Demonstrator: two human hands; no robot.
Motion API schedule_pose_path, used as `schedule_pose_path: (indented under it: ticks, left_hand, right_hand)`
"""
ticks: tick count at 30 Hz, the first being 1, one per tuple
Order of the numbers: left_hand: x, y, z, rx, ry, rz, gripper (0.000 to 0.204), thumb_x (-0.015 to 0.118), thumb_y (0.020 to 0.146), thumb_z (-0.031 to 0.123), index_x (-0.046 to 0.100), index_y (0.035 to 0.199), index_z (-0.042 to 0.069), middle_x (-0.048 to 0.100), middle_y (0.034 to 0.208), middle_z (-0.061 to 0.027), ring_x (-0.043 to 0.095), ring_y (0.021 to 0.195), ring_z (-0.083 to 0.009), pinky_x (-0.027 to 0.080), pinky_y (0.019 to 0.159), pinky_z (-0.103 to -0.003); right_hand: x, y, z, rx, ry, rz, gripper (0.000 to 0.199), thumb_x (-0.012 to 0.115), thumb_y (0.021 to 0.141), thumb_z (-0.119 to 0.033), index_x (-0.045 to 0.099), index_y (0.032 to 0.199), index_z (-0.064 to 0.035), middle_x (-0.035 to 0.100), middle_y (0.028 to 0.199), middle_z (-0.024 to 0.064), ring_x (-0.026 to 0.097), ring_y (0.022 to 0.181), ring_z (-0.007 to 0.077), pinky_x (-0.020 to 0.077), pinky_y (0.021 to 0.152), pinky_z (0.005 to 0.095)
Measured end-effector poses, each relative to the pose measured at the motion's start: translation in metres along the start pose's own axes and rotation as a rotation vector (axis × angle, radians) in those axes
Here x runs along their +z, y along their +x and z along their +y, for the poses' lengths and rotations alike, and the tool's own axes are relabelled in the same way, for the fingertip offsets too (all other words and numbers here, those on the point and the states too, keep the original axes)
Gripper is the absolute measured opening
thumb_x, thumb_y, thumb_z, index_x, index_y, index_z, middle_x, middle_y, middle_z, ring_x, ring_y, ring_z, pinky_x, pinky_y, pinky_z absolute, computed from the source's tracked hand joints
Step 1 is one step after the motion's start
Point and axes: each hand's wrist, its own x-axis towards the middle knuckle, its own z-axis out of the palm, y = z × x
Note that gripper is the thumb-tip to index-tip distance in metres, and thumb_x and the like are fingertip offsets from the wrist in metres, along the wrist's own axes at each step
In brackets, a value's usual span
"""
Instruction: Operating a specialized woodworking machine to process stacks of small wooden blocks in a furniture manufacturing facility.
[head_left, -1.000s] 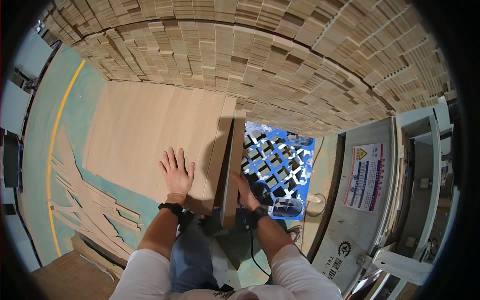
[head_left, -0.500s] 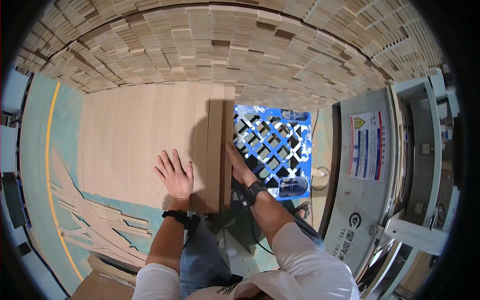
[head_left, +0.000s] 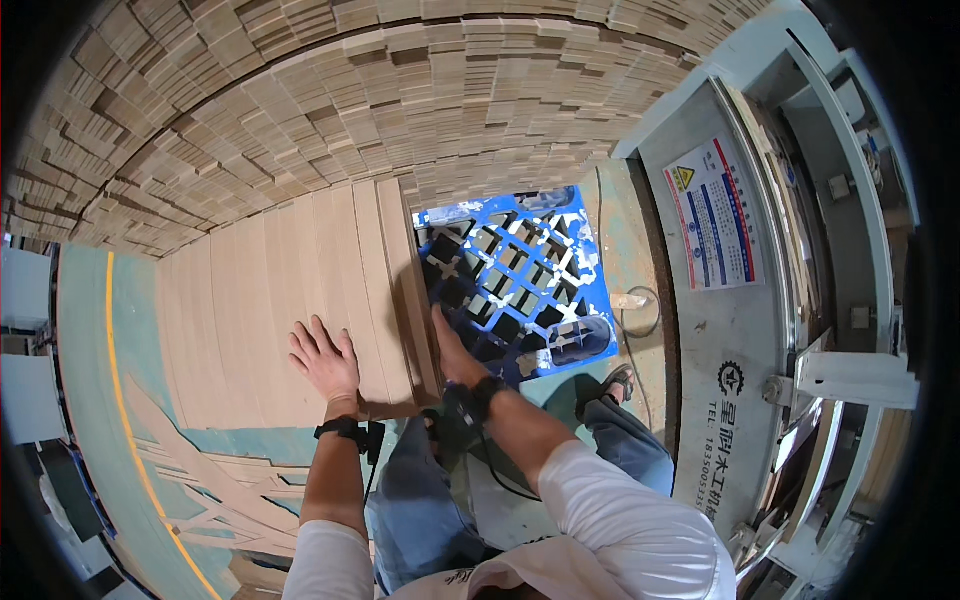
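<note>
Head view: your left hand (head_left: pixel 325 358) lies flat, fingers spread, on top of wooden plank stack (head_left: pixel 290 310), frame centre-left. Your right hand (head_left: pixel 452 352) presses open against stack's right edge, beside blue plastic pallet (head_left: pixel 520 275). Grey machine (head_left: pixel 740 300) at right.

Stacked timber offcuts (head_left: pixel 400 90) form the rear wall. Green floor (head_left: pixel 85 380) bears a yellow line (head_left: pixel 118 400). Grey machine (head_left: pixel 740 330) stands right.
</note>
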Motion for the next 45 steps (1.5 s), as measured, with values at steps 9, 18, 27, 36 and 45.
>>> schedule_pose_path:
  ticks: [9, 18, 27, 36, 45]
  left_hand:
    - [0.008, -0.002, -0.003, 0.012, 0.027, -0.007, 0.056, 0.043, 0.086, 0.042, 0.036, 0.132, 0.012, 0.028, 0.138, -0.0174, 0.021, 0.128, -0.0366, 0.015, 0.102, -0.053]
    - [0.02, -0.002, -0.013, 0.036, 0.093, 0.02, 0.056, 0.042, 0.087, 0.043, 0.035, 0.134, 0.014, 0.031, 0.137, -0.0165, 0.025, 0.127, -0.0343, 0.021, 0.1, -0.054]
    - [0.007, 0.013, -0.003, -0.037, 0.27, -0.436, 0.058, 0.035, 0.088, 0.048, 0.024, 0.138, 0.02, 0.024, 0.142, -0.0098, 0.021, 0.129, -0.028, 0.025, 0.097, -0.054]
    - [-0.153, -0.074, 0.229, 0.582, -0.979, -0.171, 0.035, 0.055, 0.081, 0.012, 0.05, 0.114, -0.002, 0.055, 0.106, -0.0171, 0.051, 0.101, -0.0286, 0.039, 0.088, -0.035]
    - [-0.372, -0.366, 0.547, 1.6, -1.346, -0.569, 0.031, 0.058, 0.082, 0.014, 0.054, 0.109, 0.0, 0.058, 0.103, -0.0158, 0.057, 0.092, -0.0243, 0.044, 0.079, -0.031]
  right_hand:
    - [-0.05, 0.0, 0.106, -0.034, -0.143, 0.075, 0.077, 0.031, 0.083, -0.065, 0.026, 0.137, -0.0099, 0.035, 0.134, 0.0053, 0.034, 0.121, 0.0154, 0.0265, 0.099, 0.0306]
    - [-0.009, -0.065, 0.021, -0.004, -0.384, 0.04, 0.07, 0.025, 0.09, -0.056, 0.016, 0.139, -0.0076, 0.027, 0.14, 0.0101, 0.022, 0.129, 0.0224, 0.0176, 0.105, 0.0344]
    - [-0.073, -0.389, -0.126, -0.471, -0.092, 0.159, 0.058, 0.03, 0.093, -0.046, 0.029, 0.133, -0.0043, 0.051, 0.12, 0.0102, 0.053, 0.1, 0.0175, 0.043, 0.086, 0.0315]
    - [-0.195, -0.773, -0.023, -0.649, -0.902, 1.662, 0.045, 0.056, 0.084, -0.023, 0.043, 0.121, -0.002, 0.058, 0.107, 0.0137, 0.057, 0.096, 0.0214, 0.0472, 0.08, 0.0311]
    - [-0.257, -0.813, 0.04, -0.385, -1.529, 1.621, 0.052, 0.052, 0.081, -0.045, 0.049, 0.119, -0.0092, 0.04, 0.129, 0.0086, 0.019, 0.13, 0.0353, 0.0103, 0.102, 0.06]
